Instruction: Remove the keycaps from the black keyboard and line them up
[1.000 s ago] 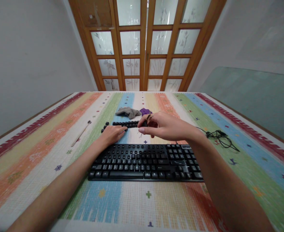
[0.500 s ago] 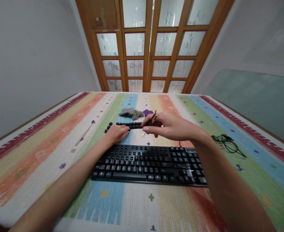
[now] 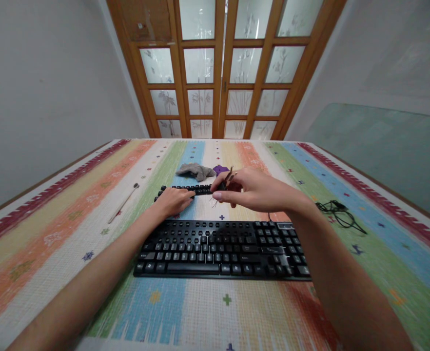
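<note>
A black keyboard lies in front of me, with keycaps off its upper rows and bare stems showing. Behind it, loose black keycaps are lined up on the cloth. My left hand rests at the near side of that line, its fingers closed around what looks like one black keycap. Above the right end of the line, my right hand pinches a small keycap puller with a brownish part and thin wires pointing down. My fingers hide much of the puller.
A grey cloth or glove and a purple piece lie beyond the keycaps. To the left is a thin brush; to the right, a coiled black cable. A striped tablecloth covers the table.
The whole view has shifted slightly, so the scene sits a little further left. Both hands keep nearly the same pose and place over the keycaps.
</note>
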Tool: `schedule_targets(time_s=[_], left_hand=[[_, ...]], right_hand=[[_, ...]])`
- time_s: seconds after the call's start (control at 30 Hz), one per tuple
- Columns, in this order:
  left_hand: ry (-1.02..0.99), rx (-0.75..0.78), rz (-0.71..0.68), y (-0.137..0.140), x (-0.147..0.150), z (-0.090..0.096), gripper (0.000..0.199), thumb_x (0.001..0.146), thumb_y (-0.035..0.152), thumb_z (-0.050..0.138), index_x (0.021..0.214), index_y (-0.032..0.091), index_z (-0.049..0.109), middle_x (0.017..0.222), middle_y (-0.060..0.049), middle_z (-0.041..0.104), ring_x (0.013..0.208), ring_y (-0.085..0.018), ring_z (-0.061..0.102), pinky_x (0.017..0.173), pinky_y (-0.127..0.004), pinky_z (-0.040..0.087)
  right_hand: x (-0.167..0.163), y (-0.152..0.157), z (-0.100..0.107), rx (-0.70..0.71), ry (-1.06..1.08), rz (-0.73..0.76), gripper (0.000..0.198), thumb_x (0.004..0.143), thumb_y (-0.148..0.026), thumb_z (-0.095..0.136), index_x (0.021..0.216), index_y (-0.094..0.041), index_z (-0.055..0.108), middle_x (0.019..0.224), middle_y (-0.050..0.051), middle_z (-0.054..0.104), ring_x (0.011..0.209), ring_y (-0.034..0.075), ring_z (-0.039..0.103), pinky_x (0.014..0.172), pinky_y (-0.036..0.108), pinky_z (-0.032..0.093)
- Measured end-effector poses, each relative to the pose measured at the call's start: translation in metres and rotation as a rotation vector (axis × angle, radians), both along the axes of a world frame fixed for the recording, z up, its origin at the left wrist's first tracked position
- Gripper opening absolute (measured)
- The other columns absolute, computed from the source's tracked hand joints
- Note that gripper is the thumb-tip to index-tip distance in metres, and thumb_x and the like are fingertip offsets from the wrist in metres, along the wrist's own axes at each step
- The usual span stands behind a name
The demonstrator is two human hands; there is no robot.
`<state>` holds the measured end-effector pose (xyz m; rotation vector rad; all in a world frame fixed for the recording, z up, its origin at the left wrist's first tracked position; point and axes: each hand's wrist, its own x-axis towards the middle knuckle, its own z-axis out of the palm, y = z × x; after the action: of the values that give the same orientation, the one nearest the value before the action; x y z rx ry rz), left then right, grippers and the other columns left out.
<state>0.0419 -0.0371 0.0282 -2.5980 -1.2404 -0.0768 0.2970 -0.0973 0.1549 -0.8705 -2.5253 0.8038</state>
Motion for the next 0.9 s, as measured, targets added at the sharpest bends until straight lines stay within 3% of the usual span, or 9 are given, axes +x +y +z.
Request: schedule_targets(time_s=[0.27,0.6,0.9], left_hand=[[-0.009,0.070,-0.072,0.002,-0.003,-0.004,0.029,0.097,0.025,0.041,0.087,0.017,0.066,0.075,-0.007,0.069,0.061,-0.019,0.062,0.051,-0.026,0.035],[-0.128,0.045,-0.025,0.000,-0.006,-0.015,0.024,0.095,0.027,0.048,0.106,0.020,0.069,0.092,-0.007,0.075,0.078,-0.022,0.069,0.059,-0.027,0.043],[-0.200,-0.013,0.069,-0.003,-0.004,-0.013,0.024,0.092,0.027,0.051,0.103,0.019,0.071,0.096,-0.009,0.075,0.086,-0.024,0.070,0.069,-0.031,0.049]], right_hand=[[-0.001,-0.001,0.002,0.001,-0.017,-0.014,0.021,0.094,-0.031,0.056,0.099,-0.013,0.067,0.070,0.001,0.065,0.060,0.013,0.059,0.056,0.025,0.040],[-0.006,-0.004,0.003,-0.008,-0.050,-0.027,0.024,0.094,-0.031,0.056,0.103,-0.013,0.068,0.070,0.001,0.065,0.062,0.013,0.060,0.059,0.025,0.039],[-0.005,0.000,-0.001,-0.030,-0.047,-0.010,0.026,0.095,-0.034,0.056,0.104,-0.013,0.067,0.071,0.001,0.065,0.062,0.013,0.060,0.059,0.025,0.040]])
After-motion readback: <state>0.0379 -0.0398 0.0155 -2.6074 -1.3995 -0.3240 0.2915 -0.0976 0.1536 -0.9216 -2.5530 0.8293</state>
